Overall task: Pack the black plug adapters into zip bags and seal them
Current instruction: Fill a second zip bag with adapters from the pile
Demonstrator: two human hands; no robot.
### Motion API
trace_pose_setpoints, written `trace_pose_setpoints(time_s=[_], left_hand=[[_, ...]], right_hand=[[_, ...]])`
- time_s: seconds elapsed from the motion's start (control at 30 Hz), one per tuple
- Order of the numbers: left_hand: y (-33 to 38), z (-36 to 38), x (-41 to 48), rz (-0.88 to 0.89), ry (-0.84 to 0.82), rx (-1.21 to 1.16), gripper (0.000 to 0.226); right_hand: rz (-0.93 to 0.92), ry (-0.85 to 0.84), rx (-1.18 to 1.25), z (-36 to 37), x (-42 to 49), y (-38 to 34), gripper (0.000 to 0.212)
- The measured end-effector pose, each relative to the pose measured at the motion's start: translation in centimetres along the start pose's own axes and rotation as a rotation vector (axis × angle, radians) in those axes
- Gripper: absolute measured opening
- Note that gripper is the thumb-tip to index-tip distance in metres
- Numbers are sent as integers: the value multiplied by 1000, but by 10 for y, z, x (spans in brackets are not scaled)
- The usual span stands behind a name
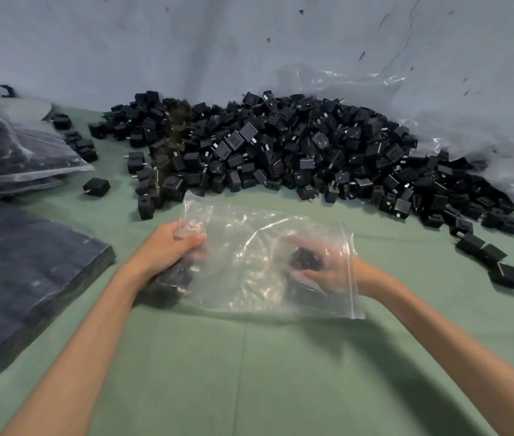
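**Filling a clear zip bag with black plug adapters**

Reading from the left: several filled bags of dark adapters lie stacked at the far-left edge of the green-covered counter. Nearer the viewer lies a flat packed bag. A single loose adapter sits just beside the stack, apart from the main supply.

The left hand grips the bunched left end of the zip bag, with fingers and thumb curled round the plastic. A few adapters already lie inside the bag beneath this hand. The bag lies crumpled across the counter between the two hands, and its zip strip runs down the right end.

The right hand is inside the bag, entered through the open mouth. Its fingers are curled round a clutch of plug adapters. Motion blur and the plastic film prevent a count.

Behind the bag, a large heap of adapters rests against a blue-grey backdrop sheet. At the right, a big clear plastic liner drapes over the edge of the heap. A short row of adapters trails along the counter at the far right.
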State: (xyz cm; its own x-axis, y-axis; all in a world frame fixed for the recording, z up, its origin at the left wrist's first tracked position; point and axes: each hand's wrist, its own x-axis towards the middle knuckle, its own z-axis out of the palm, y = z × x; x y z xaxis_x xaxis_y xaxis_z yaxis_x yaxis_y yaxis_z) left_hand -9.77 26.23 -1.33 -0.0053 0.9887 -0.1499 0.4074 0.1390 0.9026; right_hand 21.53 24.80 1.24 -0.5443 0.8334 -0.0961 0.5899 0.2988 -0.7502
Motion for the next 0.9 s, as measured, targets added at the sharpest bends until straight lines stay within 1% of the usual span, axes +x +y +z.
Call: trace_pose_setpoints(time_s=[0.03,0.07,0.1,0.17,0.23,0.3,0.37,0.47,0.57,0.63,0.67,0.7,0.73,0.77,0.83,0.87,0.9], left_hand=[[-1,0,1,-5,8,5,53],[-1,0,2,-7,15,17,60],[-1,1,2,-6,26,34,64],[-2,0,2,-4,49,48,69],[-1,0,3,-5,59,50,71],[0,1,3,-12,64,55,76],[0,1,2,-8,63,65,74],[-1,1,2,7,36,88,63],[1,0,1,25,24,93,76],[1,0,1,19,27,102,78],[1,-1,1,17,28,103,75],[0,0,2,23,24,107,70],[1,0,2,28,21,121,65],[0,0,3,32,24,131,61],[0,-1,4,32,42,143,61],[1,-1,3,29,50,149,63],[1,-1,4,25,47,149,64]], right_hand=[[25,-21,123,5,1,-2,59],[45,-44,280,9,2,-6,57],[60,-76,427,11,3,-12,52],[55,-166,565,10,5,-24,42],[2,-222,507,14,11,-33,44],[-79,-165,255,22,22,-39,42],[-189,-97,60,31,34,-44,40],[-335,-16,-38,46,46,-46,47],[-455,10,-95,58,61,-47,43],[-521,81,-105,70,74,-45,39],[-517,101,-82,74,80,-46,34],[-430,131,-24,78,87,-43,31],[-375,124,-9,80,93,-39,29],[-332,181,-43,83,99,-38,28],[-377,177,-153,87,100,-36,31],[-436,186,-179,86,95,-39,28],[-448,170,-117,88,94,-38,27]])
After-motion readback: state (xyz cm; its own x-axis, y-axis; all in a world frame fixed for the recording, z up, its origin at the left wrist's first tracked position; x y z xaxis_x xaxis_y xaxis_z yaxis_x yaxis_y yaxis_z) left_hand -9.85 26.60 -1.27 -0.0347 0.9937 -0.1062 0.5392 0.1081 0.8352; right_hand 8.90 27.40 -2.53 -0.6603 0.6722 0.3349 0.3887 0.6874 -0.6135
